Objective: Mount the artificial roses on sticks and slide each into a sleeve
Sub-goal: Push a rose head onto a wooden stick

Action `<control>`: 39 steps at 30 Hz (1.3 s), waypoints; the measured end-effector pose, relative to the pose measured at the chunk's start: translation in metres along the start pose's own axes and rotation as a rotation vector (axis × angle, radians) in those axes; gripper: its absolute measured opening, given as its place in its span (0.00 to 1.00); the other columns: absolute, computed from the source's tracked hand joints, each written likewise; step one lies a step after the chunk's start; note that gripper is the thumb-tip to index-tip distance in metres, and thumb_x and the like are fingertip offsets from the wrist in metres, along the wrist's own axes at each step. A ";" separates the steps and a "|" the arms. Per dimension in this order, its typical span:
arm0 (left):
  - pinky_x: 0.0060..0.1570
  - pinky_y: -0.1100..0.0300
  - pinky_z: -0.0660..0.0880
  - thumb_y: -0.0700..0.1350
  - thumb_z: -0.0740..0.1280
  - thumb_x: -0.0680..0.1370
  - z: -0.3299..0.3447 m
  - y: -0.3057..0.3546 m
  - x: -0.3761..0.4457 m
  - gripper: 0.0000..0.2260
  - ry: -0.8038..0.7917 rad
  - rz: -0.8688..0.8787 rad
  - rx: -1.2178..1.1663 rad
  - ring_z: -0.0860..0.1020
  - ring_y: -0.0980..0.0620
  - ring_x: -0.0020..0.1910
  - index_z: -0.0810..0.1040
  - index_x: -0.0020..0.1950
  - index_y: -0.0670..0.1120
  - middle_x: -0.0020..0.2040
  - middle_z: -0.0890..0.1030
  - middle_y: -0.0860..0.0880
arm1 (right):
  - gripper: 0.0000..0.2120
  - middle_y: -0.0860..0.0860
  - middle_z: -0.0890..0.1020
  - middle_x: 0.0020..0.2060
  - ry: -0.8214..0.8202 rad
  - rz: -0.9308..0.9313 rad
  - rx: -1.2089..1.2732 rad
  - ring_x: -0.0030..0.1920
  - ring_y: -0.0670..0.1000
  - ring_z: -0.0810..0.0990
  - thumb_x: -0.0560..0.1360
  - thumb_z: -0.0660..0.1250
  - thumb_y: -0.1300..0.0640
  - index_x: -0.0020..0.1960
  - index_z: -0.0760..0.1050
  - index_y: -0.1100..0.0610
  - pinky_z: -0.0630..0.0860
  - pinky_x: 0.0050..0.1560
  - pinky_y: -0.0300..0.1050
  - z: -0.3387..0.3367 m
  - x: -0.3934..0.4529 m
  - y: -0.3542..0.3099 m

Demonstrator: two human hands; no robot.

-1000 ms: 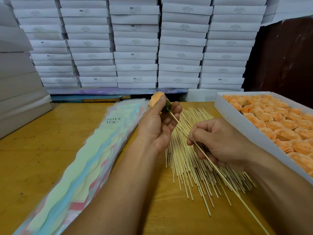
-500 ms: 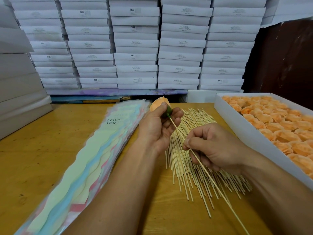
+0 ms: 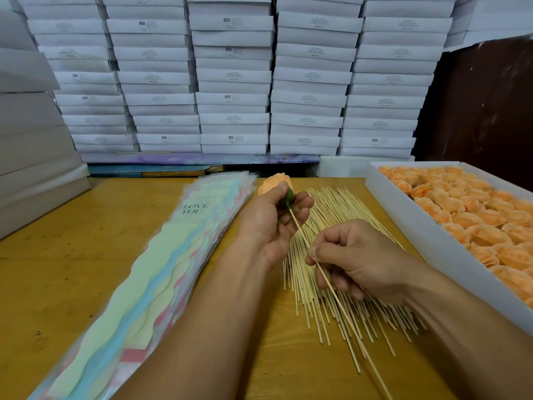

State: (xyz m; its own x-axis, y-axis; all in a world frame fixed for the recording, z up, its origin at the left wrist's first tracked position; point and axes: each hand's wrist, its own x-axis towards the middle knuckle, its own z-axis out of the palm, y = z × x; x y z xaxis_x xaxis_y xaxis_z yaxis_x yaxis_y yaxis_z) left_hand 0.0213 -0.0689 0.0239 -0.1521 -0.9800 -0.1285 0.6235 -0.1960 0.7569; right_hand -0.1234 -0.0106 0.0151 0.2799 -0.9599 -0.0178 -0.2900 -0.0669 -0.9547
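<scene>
Since a second ago your right hand (image 3: 360,258) has slid a little toward your left along the stick (image 3: 331,287), and the view has dipped slightly, while the rose (image 3: 272,183) has stayed where it was. You hold that peach rose above the far part of the table (image 3: 57,269), its green base (image 3: 288,196) pinched between thumb and curled fingers of your left hand (image 3: 274,223). One end of the stick meets the green base; it slants down toward you, gripped near its upper part by your right thumb and forefinger, the other right fingers curled under it. Beneath both hands lies a loose pile of sticks (image 3: 326,307), fanned out on the table. Just left of your left arm lies a stack of pastel sleeves (image 3: 138,298), the top one printed "LOVE YOU". To your right, a white tray (image 3: 427,243) holds rows of peach roses (image 3: 476,220). Behind the table rise stacks of white boxes (image 3: 230,76).
</scene>
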 end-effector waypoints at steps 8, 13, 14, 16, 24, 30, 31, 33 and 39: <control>0.33 0.62 0.81 0.45 0.68 0.81 0.000 -0.006 0.004 0.11 0.001 0.035 -0.023 0.85 0.47 0.37 0.75 0.58 0.39 0.40 0.85 0.40 | 0.09 0.59 0.82 0.30 -0.048 0.005 0.103 0.19 0.46 0.71 0.80 0.65 0.61 0.45 0.80 0.63 0.65 0.17 0.36 -0.005 0.001 0.001; 0.31 0.61 0.80 0.48 0.69 0.80 -0.001 -0.008 0.004 0.16 0.025 0.039 0.001 0.86 0.47 0.38 0.75 0.62 0.39 0.44 0.86 0.39 | 0.12 0.58 0.79 0.28 -0.033 -0.002 0.149 0.18 0.46 0.69 0.79 0.65 0.59 0.39 0.83 0.57 0.64 0.16 0.35 -0.007 0.001 0.001; 0.31 0.61 0.80 0.48 0.69 0.80 -0.002 -0.007 0.004 0.15 0.025 0.040 0.002 0.86 0.47 0.38 0.75 0.62 0.40 0.45 0.86 0.39 | 0.13 0.58 0.79 0.28 -0.029 -0.001 0.148 0.18 0.46 0.68 0.79 0.65 0.59 0.39 0.83 0.55 0.63 0.16 0.35 -0.007 0.002 0.001; 0.32 0.61 0.81 0.49 0.69 0.80 -0.001 -0.007 0.004 0.15 0.025 0.044 0.003 0.86 0.47 0.39 0.76 0.60 0.40 0.46 0.86 0.39 | 0.14 0.57 0.78 0.27 -0.015 -0.002 0.152 0.18 0.45 0.68 0.80 0.64 0.58 0.38 0.83 0.54 0.62 0.16 0.34 -0.007 0.002 0.001; 0.33 0.61 0.81 0.49 0.68 0.81 0.000 -0.009 0.005 0.15 0.027 0.037 0.044 0.86 0.47 0.39 0.78 0.57 0.38 0.46 0.86 0.39 | 0.12 0.56 0.77 0.26 0.060 -0.023 0.176 0.18 0.45 0.67 0.80 0.65 0.59 0.40 0.82 0.57 0.61 0.16 0.35 -0.008 0.004 0.004; 0.34 0.60 0.81 0.56 0.63 0.82 0.000 -0.009 0.006 0.20 0.096 0.010 0.089 0.86 0.47 0.39 0.77 0.57 0.38 0.45 0.86 0.39 | 0.13 0.53 0.74 0.24 0.112 -0.054 0.180 0.18 0.45 0.66 0.80 0.66 0.58 0.38 0.83 0.55 0.60 0.16 0.34 -0.009 0.007 0.005; 0.33 0.59 0.81 0.56 0.63 0.82 -0.001 -0.010 0.007 0.19 0.128 0.016 0.103 0.85 0.47 0.37 0.76 0.56 0.39 0.43 0.86 0.40 | 0.13 0.53 0.74 0.24 0.126 -0.061 0.183 0.18 0.45 0.65 0.80 0.66 0.57 0.38 0.84 0.54 0.60 0.17 0.35 -0.009 0.007 0.006; 0.31 0.60 0.80 0.54 0.62 0.83 0.000 -0.011 0.007 0.16 0.176 0.029 0.145 0.84 0.50 0.32 0.76 0.53 0.40 0.38 0.86 0.43 | 0.14 0.52 0.74 0.25 0.156 -0.073 0.183 0.19 0.46 0.65 0.80 0.66 0.56 0.38 0.84 0.53 0.60 0.17 0.35 -0.010 0.008 0.007; 0.30 0.60 0.75 0.48 0.64 0.82 -0.003 -0.019 0.013 0.05 0.266 0.199 0.603 0.80 0.55 0.30 0.75 0.52 0.47 0.39 0.84 0.48 | 0.13 0.55 0.74 0.27 0.206 -0.062 0.215 0.20 0.45 0.66 0.81 0.66 0.56 0.39 0.83 0.54 0.60 0.18 0.34 -0.013 0.014 0.012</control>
State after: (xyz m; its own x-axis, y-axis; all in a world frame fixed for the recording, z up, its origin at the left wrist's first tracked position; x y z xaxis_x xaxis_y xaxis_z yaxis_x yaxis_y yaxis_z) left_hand 0.0097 -0.0775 0.0058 0.1625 -0.9857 -0.0447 0.0725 -0.0333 0.9968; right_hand -0.1352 -0.0279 0.0069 0.0932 -0.9922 0.0825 -0.0715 -0.0893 -0.9934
